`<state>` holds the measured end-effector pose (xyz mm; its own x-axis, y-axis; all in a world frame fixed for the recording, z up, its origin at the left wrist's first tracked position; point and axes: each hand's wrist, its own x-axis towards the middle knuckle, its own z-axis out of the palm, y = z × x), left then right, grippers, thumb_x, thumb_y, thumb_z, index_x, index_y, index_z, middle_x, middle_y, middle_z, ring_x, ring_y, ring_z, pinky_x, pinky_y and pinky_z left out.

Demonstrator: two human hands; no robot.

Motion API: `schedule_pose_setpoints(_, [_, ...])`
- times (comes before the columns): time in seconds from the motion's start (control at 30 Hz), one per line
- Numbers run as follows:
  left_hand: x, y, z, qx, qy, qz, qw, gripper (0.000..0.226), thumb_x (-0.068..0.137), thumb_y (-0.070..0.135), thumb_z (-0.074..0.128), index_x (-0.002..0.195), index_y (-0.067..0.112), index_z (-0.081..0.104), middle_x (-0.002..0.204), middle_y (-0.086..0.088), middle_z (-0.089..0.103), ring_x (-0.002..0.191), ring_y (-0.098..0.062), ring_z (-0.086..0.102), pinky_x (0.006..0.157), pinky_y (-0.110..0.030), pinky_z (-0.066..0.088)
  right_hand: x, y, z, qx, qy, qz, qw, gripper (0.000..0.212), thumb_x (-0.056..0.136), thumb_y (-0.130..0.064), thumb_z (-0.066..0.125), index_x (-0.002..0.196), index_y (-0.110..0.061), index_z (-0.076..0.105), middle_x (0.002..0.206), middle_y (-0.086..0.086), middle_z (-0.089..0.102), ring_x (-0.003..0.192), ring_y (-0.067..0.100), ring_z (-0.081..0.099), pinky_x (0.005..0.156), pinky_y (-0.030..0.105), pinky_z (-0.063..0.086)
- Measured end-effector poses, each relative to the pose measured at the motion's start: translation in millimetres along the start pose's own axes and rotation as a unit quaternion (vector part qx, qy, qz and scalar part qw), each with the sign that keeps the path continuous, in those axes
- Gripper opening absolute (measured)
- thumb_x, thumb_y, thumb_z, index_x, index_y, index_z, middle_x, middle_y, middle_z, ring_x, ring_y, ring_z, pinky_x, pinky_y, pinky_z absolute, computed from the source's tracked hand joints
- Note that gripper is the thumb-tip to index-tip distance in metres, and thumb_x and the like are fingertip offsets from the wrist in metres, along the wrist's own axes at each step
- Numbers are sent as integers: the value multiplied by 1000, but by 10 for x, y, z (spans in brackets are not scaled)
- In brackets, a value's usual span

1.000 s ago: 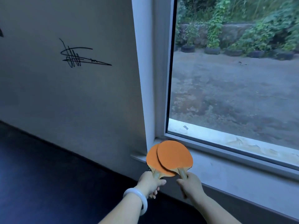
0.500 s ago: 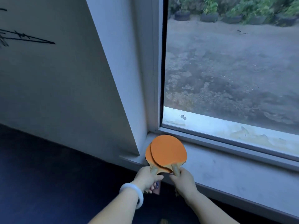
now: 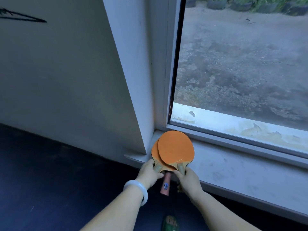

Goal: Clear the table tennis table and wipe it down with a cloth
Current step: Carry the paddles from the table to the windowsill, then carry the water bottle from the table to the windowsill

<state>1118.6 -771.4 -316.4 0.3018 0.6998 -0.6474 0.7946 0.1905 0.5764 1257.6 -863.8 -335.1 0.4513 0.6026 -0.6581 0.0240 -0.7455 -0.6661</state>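
Lower centre: two orange paddles (image 3: 175, 149) overlapped on the grey windowsill (image 3: 233, 165) (dusty), left hand (image 3: 150, 172) and right hand (image 3: 188, 180) each pinching a paddle neck. White wall (image 3: 58, 72) upper left, dark floor (image 3: 50, 180) below.

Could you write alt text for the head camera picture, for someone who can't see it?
Two hands, left hand and right hand, hold two orange paddles, stacked and overlapping, on the corner of a white windowsill. The left wrist wears a white bangle. Bare ground shows through the window.
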Motion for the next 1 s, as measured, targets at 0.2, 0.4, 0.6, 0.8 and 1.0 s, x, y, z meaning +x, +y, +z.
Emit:
schedule_pose_setpoints(0.2, [3,-59,62,46,31,9,998,46,89,12,66,132,10,50,112,3,42,97,-15,49,87,-26,43,4,-4,38,-107,-11,-31,994,20,94,-32,60,92,-12,60,86,0,64,80,18,59,63,29,41])
schedule_pose_setpoints(0.4, [9,-12,124,60,40,21,997,47,90,14,66,134,11,50,117,-2,45,103,-18,51,90,-29,44,4,-32,46,-131,-21,-21,991,22,93,-34,61,91,-12,58,86,2,63,84,21,61,67,28,40])
schedule_pose_setpoints(0.6, [22,-21,104,80,40,19,996,46,91,14,65,134,12,52,121,-3,44,106,-22,54,96,-34,47,8,-56,33,-136,-45,-31,989,20,92,-34,63,84,-18,54,82,-1,61,82,20,60,68,27,43])
schedule_pose_setpoints(0.8, [4,-6,5,79,39,28,996,52,88,13,68,137,16,51,120,-2,48,108,-18,55,100,-32,45,11,-77,-40,-209,-42,-47,976,32,93,-40,60,75,-18,45,76,-2,55,75,18,53,64,28,37])
schedule_pose_setpoints(1.0, [-77,-41,-195,46,48,31,997,51,89,13,66,137,20,50,118,-3,48,105,-20,55,95,-32,48,-39,-279,-195,-272,12,-101,957,28,96,-39,55,83,-15,48,81,0,57,78,22,53,65,32,38])
